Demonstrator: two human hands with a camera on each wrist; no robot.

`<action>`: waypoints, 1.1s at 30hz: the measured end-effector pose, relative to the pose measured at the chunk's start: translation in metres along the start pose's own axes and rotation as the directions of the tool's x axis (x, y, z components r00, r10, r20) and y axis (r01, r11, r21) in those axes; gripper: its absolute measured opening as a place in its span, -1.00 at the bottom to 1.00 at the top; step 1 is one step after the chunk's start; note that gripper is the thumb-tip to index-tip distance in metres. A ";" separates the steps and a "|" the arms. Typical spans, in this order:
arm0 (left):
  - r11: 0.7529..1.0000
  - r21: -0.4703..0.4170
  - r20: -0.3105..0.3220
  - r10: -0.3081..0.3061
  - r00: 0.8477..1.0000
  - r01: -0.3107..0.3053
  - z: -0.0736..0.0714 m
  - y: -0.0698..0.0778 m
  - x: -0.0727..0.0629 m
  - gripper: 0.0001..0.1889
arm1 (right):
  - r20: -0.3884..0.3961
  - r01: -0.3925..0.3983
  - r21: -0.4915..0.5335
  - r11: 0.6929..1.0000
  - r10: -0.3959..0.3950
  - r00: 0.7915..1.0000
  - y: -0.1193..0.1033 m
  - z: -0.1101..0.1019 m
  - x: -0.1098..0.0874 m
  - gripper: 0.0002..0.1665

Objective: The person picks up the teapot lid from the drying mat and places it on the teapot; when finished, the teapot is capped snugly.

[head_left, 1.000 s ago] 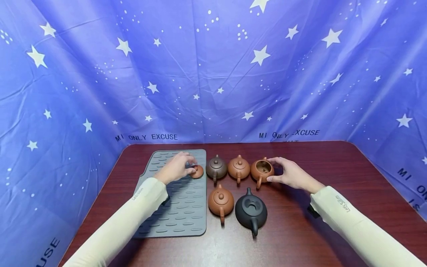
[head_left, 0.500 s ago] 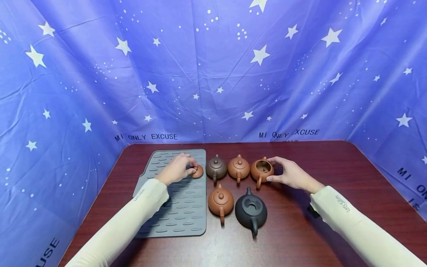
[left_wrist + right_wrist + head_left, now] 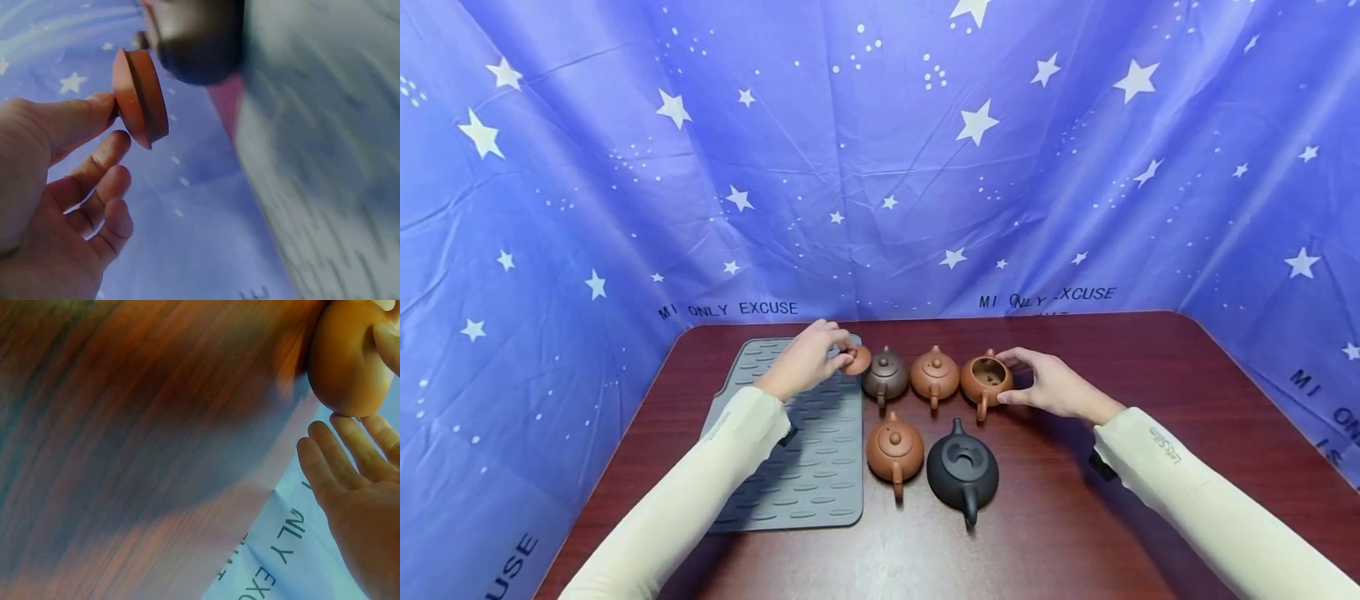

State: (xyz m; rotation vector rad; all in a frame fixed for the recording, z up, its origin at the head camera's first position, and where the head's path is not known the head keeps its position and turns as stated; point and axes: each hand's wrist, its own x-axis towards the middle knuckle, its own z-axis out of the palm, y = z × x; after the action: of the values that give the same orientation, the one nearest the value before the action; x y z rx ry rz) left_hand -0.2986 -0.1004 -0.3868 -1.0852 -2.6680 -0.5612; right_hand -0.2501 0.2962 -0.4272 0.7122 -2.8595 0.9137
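My left hand (image 3: pixel 808 358) pinches a reddish-brown teapot lid (image 3: pixel 857 361) by its knob. In the left wrist view the lid (image 3: pixel 139 100) hangs tilted in the air, held between thumb and forefinger, while the other fingers curl loosely. It is over the right edge of the grey mat (image 3: pixel 805 492), beside a dark brown teapot (image 3: pixel 884 382). My right hand (image 3: pixel 1056 385) holds the right side of a lidless reddish-brown teapot (image 3: pixel 972 392), thumb in front and fingers behind. That teapot's dark inside shows from above, and it stands on the table.
Left of the lidless teapot stands another reddish-brown teapot (image 3: pixel 934 383) with its lid on. Nearer the front are a lidded reddish-brown teapot (image 3: pixel 895 454) and a larger black teapot (image 3: pixel 962 483). A starry blue cloth (image 3: pixel 910 167) hangs behind the dark red table (image 3: pixel 1112 517).
My left hand has lifted the lid off the grey mat and carried it up and to the right, towards the dark brown teapot. My right hand keeps its hold on the lidless teapot.
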 end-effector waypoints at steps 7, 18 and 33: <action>0.978 0.029 0.005 0.207 0.978 -0.207 0.005 0.039 0.040 -0.90 | 0.006 -0.012 -0.012 1.000 0.012 1.000 -0.002 0.002 0.003 -0.25; 0.946 0.064 0.193 0.300 0.934 -0.317 0.036 0.098 0.094 -0.91 | 0.006 -0.019 0.006 1.000 0.019 1.000 -0.012 0.004 0.002 -0.26; 0.968 0.151 0.268 0.155 0.951 -0.200 0.053 0.128 0.108 -0.88 | 0.013 0.020 0.034 0.999 -0.021 1.000 -0.019 0.010 0.012 -0.26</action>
State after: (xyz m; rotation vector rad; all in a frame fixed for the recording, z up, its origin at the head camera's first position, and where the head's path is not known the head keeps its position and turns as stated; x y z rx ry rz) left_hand -0.2872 0.0734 -0.3650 -1.4086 -2.7234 -0.1557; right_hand -0.2512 0.2720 -0.4229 0.7520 -2.8493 0.9607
